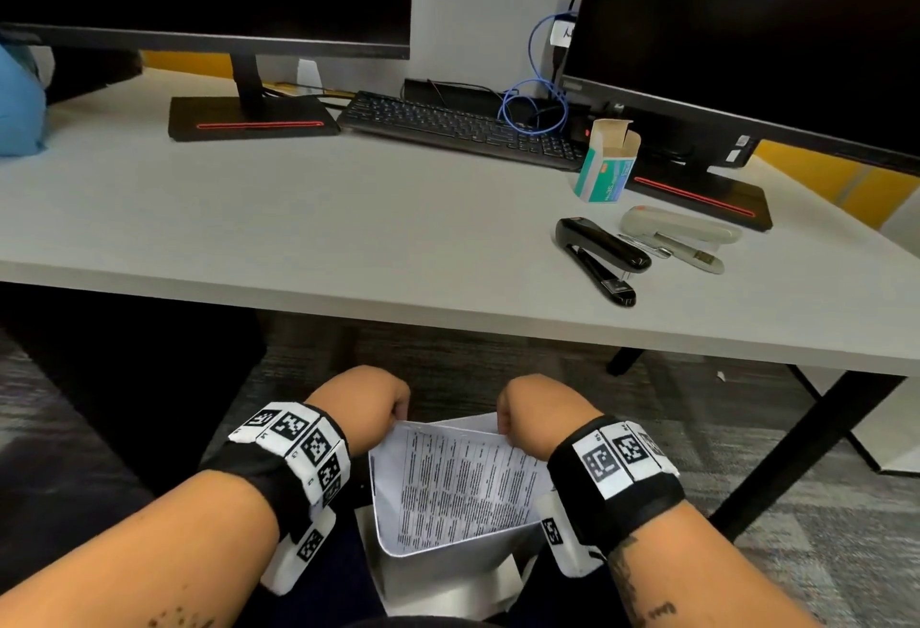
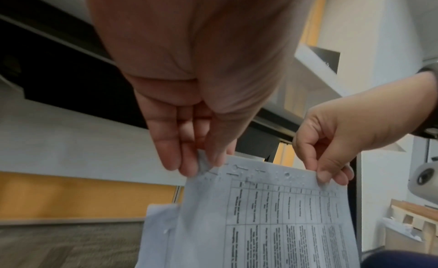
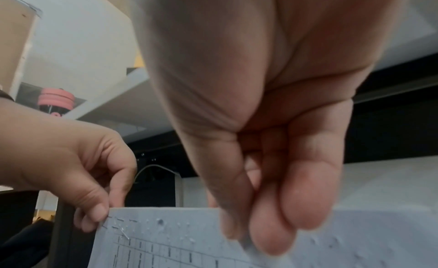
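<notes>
A stack of printed paper sheets (image 1: 458, 483) with a table of text hangs over my lap, below the desk's front edge. My left hand (image 1: 396, 411) pinches the stack's top left corner between thumb and fingertips. My right hand (image 1: 502, 423) pinches the top right corner the same way. In the left wrist view, my left hand (image 2: 201, 165) and my right hand (image 2: 329, 174) each hold a corner of the paper (image 2: 272, 215). Staples and small holes mark its top edge. The right wrist view shows my right hand (image 3: 255, 232), my left hand (image 3: 104, 215) and the paper (image 3: 177, 244).
On the grey desk (image 1: 348, 229) lie a black stapler (image 1: 600, 256) and a grey stapler (image 1: 682, 229), with an open staple box (image 1: 605, 164) behind them. A keyboard (image 1: 458, 129) and two dark monitors stand at the back. A black desk leg (image 1: 796, 453) slants down at right.
</notes>
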Available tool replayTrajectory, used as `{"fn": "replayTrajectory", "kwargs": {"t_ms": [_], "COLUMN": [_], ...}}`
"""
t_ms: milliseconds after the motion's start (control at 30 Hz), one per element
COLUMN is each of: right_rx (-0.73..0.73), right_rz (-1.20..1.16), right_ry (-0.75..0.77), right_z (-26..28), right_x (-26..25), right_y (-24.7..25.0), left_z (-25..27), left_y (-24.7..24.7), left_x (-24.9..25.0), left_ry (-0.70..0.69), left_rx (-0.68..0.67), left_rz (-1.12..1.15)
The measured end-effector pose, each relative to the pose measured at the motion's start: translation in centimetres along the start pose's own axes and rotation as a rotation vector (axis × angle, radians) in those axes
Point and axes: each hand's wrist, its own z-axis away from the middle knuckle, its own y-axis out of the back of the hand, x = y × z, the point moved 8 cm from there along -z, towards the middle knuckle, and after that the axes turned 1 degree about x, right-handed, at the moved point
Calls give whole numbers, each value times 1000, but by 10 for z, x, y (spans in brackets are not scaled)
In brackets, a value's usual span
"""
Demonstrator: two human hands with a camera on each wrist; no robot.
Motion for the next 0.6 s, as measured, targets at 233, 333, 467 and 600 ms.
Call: {"fn": "replayTrajectory", "kwargs": {"t_ms": [233, 333, 467, 600], "right_rx": [-97, -132, -169, -175], "right_rz": [-18, -8, 1, -51], "right_ry": [-27, -37, -10, 54], "right_z": [-8, -9, -6, 6], "right_x": [10, 13, 11, 2], "right_y": [-24, -30, -31, -12], "left_z": [-4, -1, 3, 7], "left_y": [-27, -36, -32, -3], "left_x": [0, 0, 3, 11], "left_ry": [-10, -25, -9, -12], "left_rx": [-306, -385, -373, -269], "left_rz": [-39, -70, -67, -48]}}
